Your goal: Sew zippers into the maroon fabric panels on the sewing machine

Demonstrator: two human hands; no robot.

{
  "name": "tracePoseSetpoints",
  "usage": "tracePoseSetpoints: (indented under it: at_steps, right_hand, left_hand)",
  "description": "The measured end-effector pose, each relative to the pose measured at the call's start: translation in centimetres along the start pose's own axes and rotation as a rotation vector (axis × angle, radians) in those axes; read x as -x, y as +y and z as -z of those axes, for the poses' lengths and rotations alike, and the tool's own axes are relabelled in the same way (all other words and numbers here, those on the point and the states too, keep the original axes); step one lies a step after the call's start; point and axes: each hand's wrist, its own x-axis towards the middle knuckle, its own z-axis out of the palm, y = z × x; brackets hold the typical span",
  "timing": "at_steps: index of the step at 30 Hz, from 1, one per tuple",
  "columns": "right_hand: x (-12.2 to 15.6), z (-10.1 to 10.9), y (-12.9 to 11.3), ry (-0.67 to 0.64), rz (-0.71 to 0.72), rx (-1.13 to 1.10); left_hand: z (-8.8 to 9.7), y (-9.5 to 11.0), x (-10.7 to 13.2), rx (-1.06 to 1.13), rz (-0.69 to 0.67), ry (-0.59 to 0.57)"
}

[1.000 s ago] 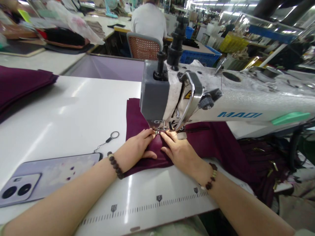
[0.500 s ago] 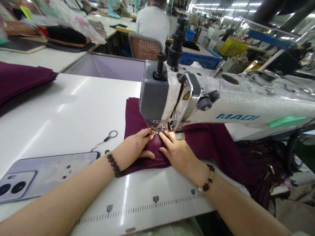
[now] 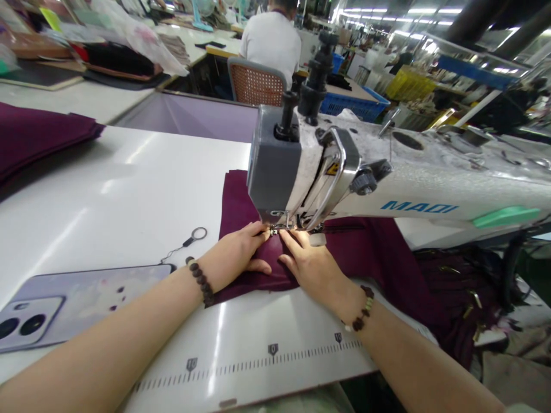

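Note:
A maroon piece of fabric lies flat under the head of a sewing machine. My left hand rests on the fabric left of the needle area, fingers stretched toward it and thumb apart. On the right, my right hand lies with its fingers spread on the same fabric, fingertips just in front of the presser area. A small metal piece shows between the two hands' fingertips; its kind is unclear. Behind my right hand a dark strip runs along the fabric. The needle tip is hidden.
A phone with a ring strap lies to the left. More maroon fabric is stacked at the far left. Maroon pieces with gold-coloured zipper pulls hang at the right. A person sits ahead, back turned.
The view has shifted slightly, so the machine head appears a little farther right. Both hands stay at nearly the same place on the fabric.

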Motion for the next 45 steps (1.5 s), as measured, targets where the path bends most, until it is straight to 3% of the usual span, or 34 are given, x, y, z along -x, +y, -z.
tracePoseSetpoints:
  at_steps: [37,45]
  right_hand:
    - [-0.18,-0.29,0.39,-0.022,-0.004,-0.033]
    - [-0.22,0.18,-0.33,-0.015,-0.018,0.084]
  left_hand:
    - [0.03,0.46,-0.04,-0.112,-0.011,0.015]
    - [0.41,-0.16,0.03,-0.03,-0.065,0.014]
